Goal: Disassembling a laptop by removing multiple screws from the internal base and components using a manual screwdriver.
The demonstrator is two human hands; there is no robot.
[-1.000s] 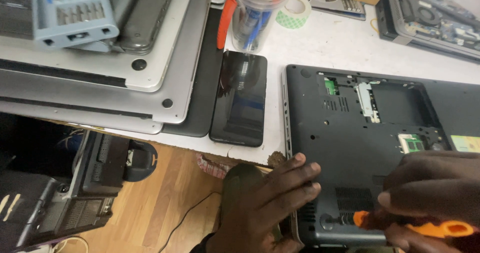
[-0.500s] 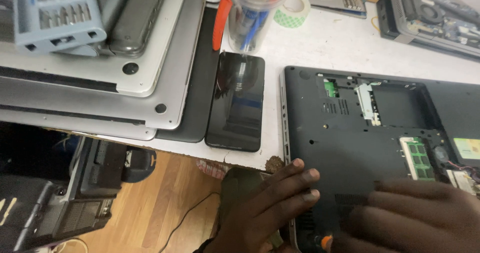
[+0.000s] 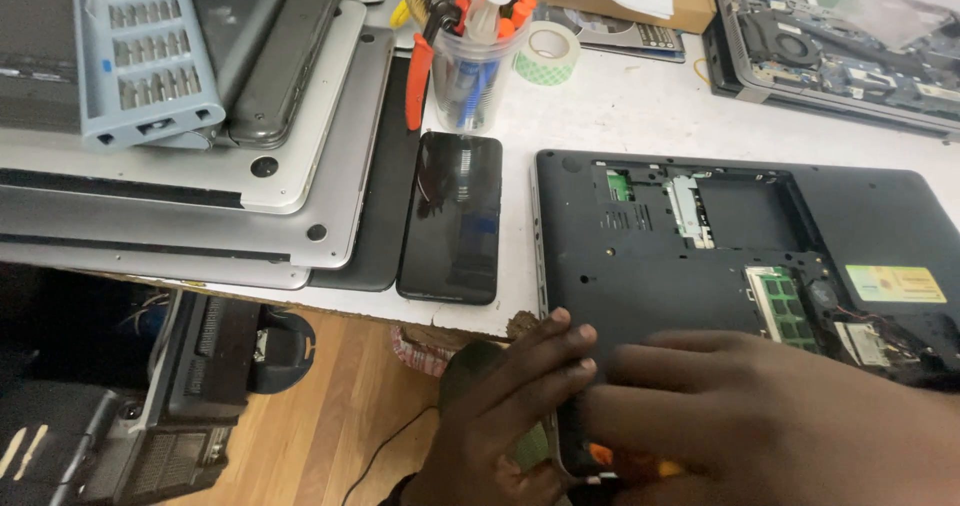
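Observation:
A black laptop [image 3: 700,256] lies upside down on the white table [image 3: 620,106], its bottom open over a green memory module [image 3: 782,304]. My left hand [image 3: 505,411] grips the laptop's near left corner, fingers resting on its base. My right hand [image 3: 770,426] lies over the near edge, closed around an orange-handled screwdriver [image 3: 625,460] whose handle peeks out under the fingers.
A black phone [image 3: 452,216] lies left of the laptop. Stacked silver laptops [image 3: 200,206] carry a blue bit set [image 3: 145,56]. A clear cup of tools [image 3: 475,61], a tape roll [image 3: 546,54] and an opened laptop [image 3: 840,46] stand behind. Wooden floor and black equipment [image 3: 170,406] lie below.
My right hand has slid left over the laptop's near edge, covering most of the orange screwdriver. The view has shifted, bringing the laptop further in.

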